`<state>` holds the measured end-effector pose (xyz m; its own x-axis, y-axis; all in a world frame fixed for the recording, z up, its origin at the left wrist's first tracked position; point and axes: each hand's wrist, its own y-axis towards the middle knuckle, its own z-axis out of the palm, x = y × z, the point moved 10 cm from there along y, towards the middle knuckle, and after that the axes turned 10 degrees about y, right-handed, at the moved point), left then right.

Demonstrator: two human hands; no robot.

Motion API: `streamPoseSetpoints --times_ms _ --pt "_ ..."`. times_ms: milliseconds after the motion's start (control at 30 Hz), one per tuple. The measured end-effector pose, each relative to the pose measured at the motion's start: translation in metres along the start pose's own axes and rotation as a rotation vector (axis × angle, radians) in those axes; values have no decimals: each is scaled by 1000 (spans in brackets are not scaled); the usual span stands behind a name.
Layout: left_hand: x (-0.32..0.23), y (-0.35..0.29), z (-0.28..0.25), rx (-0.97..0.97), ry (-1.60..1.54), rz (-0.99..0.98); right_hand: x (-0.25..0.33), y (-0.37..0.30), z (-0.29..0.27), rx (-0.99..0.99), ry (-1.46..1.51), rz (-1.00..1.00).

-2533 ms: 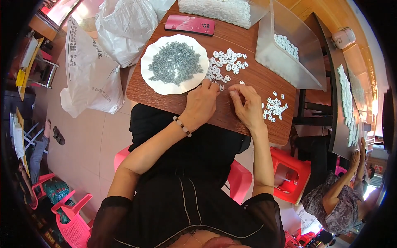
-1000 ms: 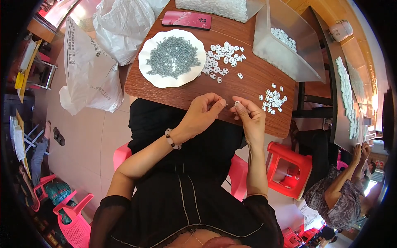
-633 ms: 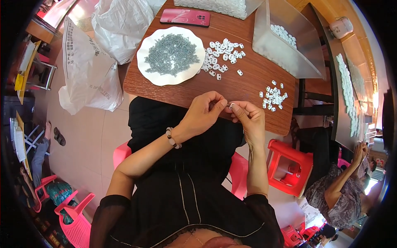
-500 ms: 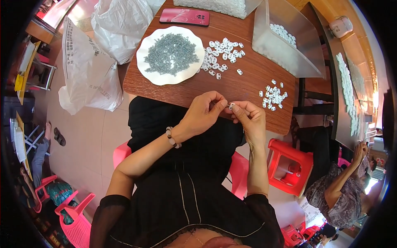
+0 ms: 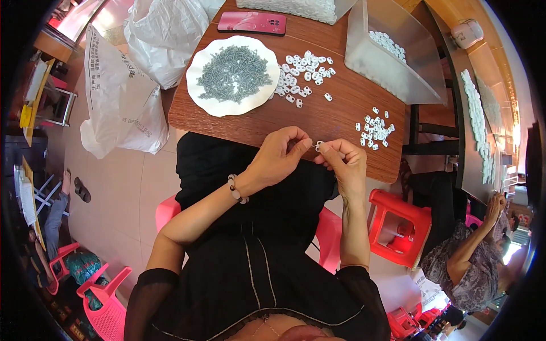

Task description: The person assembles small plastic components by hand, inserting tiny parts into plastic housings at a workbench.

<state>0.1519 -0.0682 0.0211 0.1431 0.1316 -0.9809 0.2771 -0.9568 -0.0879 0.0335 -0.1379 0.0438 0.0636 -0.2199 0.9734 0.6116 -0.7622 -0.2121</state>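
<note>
Just over the table's near edge, both of my hands meet fingertip to fingertip. My right hand (image 5: 346, 162) pinches a small white plastic piece (image 5: 318, 146) between thumb and finger. Close beside that piece, my left hand (image 5: 283, 150) has thumb and forefinger pressed together; anything between them is too small to make out. Beyond my left hand, a white scalloped plate (image 5: 194, 85) bears a heap of small grey screws (image 5: 234, 73). Loose white two-holed pieces (image 5: 304, 74) lie beside the plate. A second scatter of white pieces (image 5: 375, 132) lies near the table's right edge.
A pink phone (image 5: 252, 23) lies at the back of the brown table (image 5: 335, 116). A translucent bin (image 5: 369, 68) with white pieces stands back right. White sacks (image 5: 122, 96) stand at left, a red stool (image 5: 398, 227) at right. Another person (image 5: 466, 264) works at far right.
My hands hold nearly the same pose, with only a slight shift at the fingertips. The table and the things on it appear a touch further left in view.
</note>
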Motion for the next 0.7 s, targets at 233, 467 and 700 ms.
streamPoseSetpoints --times_ms 233,467,700 --pt "7 -1 0 1 -21 -39 2 -1 0 -18 -22 -29" --pt "7 -2 1 3 -29 -56 0 -1 3 -26 -28 -41" --pt "0 -4 -3 -58 -2 -44 2 -2 1 -61 -136 -91"
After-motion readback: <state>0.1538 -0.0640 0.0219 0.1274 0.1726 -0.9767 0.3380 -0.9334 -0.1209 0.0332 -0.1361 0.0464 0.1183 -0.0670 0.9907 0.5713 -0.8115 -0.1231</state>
